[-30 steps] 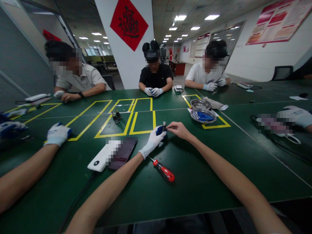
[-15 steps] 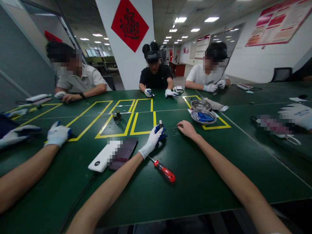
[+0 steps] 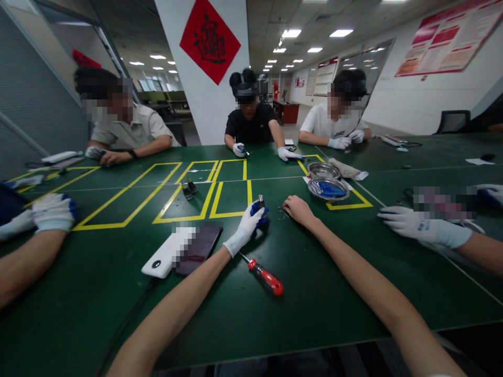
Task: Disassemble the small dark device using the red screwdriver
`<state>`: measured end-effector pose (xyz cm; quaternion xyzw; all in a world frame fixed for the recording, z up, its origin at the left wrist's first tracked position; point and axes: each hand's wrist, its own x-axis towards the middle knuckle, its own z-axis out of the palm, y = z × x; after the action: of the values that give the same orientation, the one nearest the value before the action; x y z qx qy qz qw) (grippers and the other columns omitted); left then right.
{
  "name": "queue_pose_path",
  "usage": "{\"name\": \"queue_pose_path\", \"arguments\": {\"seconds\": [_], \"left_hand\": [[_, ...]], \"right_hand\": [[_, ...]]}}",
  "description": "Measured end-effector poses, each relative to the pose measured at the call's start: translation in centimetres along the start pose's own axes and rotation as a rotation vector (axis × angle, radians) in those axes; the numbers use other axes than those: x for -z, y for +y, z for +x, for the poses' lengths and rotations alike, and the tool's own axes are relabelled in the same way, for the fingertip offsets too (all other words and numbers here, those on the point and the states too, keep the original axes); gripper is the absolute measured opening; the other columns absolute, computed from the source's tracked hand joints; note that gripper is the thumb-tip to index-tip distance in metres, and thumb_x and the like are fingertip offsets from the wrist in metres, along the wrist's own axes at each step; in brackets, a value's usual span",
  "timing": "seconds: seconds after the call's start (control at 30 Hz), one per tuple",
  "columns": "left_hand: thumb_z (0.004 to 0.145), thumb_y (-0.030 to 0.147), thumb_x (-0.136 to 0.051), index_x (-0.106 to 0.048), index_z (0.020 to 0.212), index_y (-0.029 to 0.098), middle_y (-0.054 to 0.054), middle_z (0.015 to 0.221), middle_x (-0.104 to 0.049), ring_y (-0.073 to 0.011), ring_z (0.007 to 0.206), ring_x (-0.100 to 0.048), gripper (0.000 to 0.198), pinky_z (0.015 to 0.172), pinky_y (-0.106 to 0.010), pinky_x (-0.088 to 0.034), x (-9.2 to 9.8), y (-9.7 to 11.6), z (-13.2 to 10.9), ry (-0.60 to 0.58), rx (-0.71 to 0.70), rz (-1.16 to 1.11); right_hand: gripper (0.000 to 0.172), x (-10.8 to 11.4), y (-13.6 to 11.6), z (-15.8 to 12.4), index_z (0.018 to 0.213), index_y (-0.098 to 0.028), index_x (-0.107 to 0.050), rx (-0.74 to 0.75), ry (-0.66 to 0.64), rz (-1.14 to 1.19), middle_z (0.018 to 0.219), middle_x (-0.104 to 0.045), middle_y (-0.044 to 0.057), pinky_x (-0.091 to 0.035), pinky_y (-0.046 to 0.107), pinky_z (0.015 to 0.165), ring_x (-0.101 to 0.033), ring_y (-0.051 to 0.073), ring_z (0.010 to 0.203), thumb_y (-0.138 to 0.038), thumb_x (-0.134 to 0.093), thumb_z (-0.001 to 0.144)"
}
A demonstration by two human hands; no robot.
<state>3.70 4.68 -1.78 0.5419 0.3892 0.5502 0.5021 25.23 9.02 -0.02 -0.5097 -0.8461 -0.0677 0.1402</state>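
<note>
Green table (image 3: 314,303): gloved left hand (image 3: 247,224) clenched round small black part (image 3: 261,201); bare right hand (image 3: 297,208) curled over loose screws (image 3: 281,212), pinch unclear; red screwdriver (image 3: 266,276) idle.

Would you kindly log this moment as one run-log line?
left hand: gloved, holds small dark part | right hand: bare, beside small loose bits | screwdriver: lying on table
</note>
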Motion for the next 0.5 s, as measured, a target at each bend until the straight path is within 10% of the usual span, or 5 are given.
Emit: {"name": "queue_pose_path", "arguments": {"seconds": [0.5], "left_hand": [[0.071,0.037,-0.071,-0.053,0.118,0.017,-0.01,0.11,-0.062,-0.0183,0.092,-0.06,0.054,0.087,-0.036,-0.049,0.09,-0.33,-0.06,-0.071,-0.013,-0.009]], "right_hand": [[0.017,0.41,0.49,0.44,0.084,-0.018,-0.069,-0.037,-0.071,0.054,0.092,-0.066,0.013,-0.047,0.032,0.076,-0.061,0.025,0.09,-0.013,-0.053,0.085]]}}
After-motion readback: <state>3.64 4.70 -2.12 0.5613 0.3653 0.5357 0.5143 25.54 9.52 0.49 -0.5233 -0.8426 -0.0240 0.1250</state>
